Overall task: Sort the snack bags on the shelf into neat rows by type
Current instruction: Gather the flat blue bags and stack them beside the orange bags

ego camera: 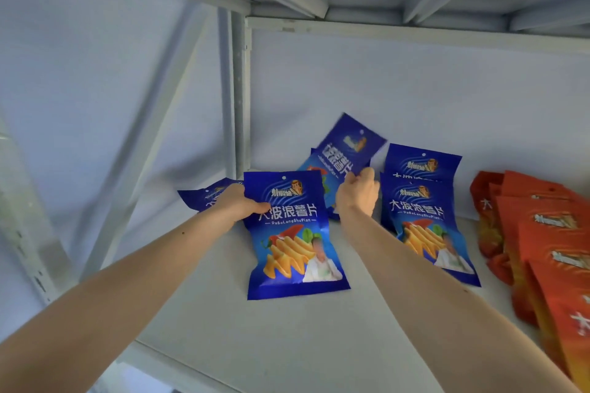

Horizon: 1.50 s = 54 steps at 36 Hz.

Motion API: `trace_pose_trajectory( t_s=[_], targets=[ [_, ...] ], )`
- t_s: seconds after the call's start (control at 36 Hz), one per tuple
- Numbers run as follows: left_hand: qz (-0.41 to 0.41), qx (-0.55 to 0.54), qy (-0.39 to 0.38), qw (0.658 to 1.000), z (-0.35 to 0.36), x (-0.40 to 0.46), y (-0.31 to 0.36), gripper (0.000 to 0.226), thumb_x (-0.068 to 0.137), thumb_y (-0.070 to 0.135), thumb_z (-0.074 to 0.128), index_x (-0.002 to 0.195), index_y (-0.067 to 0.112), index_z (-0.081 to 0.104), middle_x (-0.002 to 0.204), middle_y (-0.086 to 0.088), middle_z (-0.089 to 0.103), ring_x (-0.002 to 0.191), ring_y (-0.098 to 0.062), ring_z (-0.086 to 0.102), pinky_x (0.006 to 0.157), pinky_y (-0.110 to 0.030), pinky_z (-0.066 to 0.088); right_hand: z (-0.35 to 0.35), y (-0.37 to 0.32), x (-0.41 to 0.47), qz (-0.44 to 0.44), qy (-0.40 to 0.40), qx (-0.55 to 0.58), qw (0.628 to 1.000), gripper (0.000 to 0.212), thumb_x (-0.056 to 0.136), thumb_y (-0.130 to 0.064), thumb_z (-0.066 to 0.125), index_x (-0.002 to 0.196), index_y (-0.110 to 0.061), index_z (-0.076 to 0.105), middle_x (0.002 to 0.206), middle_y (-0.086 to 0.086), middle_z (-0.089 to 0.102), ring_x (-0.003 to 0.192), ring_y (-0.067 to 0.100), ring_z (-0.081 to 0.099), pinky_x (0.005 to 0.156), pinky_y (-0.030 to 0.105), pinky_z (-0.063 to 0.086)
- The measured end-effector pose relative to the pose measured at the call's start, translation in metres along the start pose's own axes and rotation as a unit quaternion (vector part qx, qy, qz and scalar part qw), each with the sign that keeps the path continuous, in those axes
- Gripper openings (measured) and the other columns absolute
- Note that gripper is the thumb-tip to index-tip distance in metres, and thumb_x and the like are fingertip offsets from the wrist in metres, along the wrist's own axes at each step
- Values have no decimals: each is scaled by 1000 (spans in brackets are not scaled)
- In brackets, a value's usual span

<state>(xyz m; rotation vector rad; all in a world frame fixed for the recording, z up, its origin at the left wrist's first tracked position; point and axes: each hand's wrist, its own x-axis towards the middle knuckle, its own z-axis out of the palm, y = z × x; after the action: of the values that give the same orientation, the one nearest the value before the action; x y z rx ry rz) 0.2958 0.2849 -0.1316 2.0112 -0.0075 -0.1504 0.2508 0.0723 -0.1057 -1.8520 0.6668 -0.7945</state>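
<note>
Left hand (241,204) grips the front blue bag (292,233) by its upper left edge, thumb over the face; bag lies flat on the shelf (271,338). Right hand (357,195), just right of that bag, pinches a tilted blue bag (348,150) lifted behind it. Further right of the front bag: two blue bags overlapped in a row (424,201), then the orange bags (542,249) (already stacked). One more blue bag (204,198) sits behind the left hand. Risk: foil is slick, so a one-edge pinch may slip and the dropped bag could knock the row askew.
</note>
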Motion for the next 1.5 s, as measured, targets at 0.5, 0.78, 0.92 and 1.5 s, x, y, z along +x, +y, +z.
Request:
trace_pose_trajectory(
  t_s=[0.5,0.78,0.92,1.5],
  targets=[
    [137,-132,212,959,3,-12,15,23,94,31,61,104,10,60,103,-8,70,86,-20,67,70,-33,55,-79,-33,20,-168,180,87,965,29,103,-39,35,115,-14,43,110,4,68,81,14,62,65,33,52],
    [71,-282,145,946,17,-24,39,25,101,42,41,92,24,55,95,-3,73,80,-20,71,74,-39,57,-40,15,-42,-76,-96,-78,989,22,102,-30,39,115,-14,48,113,14,62,96,32,58,77,39,44],
    [72,-328,114,935,22,-33,40,41,92,65,43,99,26,54,103,-1,72,86,-21,73,76,-42,60,-28,34,-66,-35,-100,-108,988,25,103,-31,37,123,-17,43,120,11,62,107,33,61,76,38,43],
    [69,-273,-47,958,81,-48,91,58,73,7,83,120,9,49,111,-12,68,91,-28,70,75,-47,60,-110,37,-40,76,-149,105,980,50,76,-42,79,114,-22,52,104,-1,71,86,17,73,80,43,60]
  ],
)
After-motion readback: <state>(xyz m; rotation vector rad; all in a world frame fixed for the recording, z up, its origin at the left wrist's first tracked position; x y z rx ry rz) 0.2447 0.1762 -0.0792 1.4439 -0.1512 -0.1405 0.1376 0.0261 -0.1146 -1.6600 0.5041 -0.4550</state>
